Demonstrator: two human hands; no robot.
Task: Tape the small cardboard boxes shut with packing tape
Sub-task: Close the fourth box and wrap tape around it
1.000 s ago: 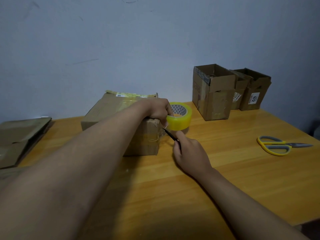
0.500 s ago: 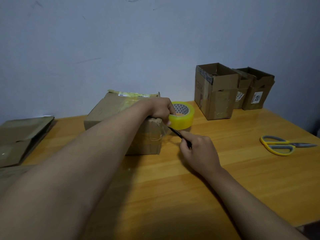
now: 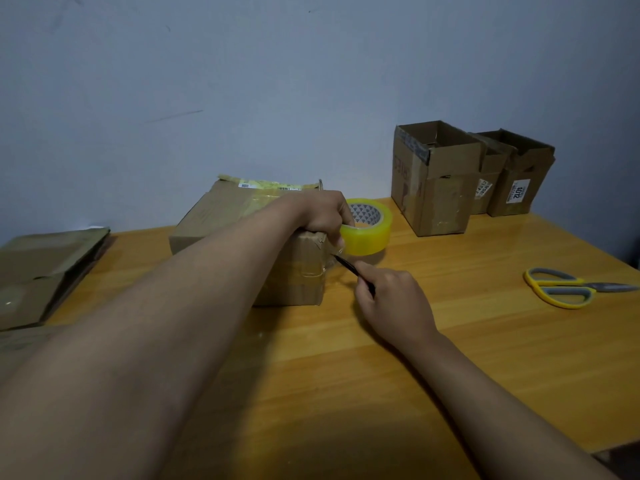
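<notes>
A closed cardboard box (image 3: 221, 216) lies on the wooden table (image 3: 450, 341), with tape on its top and right side. My left hand (image 3: 320, 211) rests on the box's top right corner and grips a yellow roll of packing tape (image 3: 369, 233) held just off that corner. A short clear strip runs from the roll down to the box's side. My right hand (image 3: 394, 303) holds a thin black blade (image 3: 346, 265), its tip touching that strip just below the roll.
Three open-topped small boxes (image 3: 436, 181) stand against the wall at the back right. Yellow-handled scissors (image 3: 561, 287) lie at the right edge. Flattened cardboard (image 3: 38, 271) lies at the far left. The wall is close behind the table.
My right hand with the blade has shifted slightly to the right and toward me along the tape strip. The left hand keeps the roll at the box corner.
</notes>
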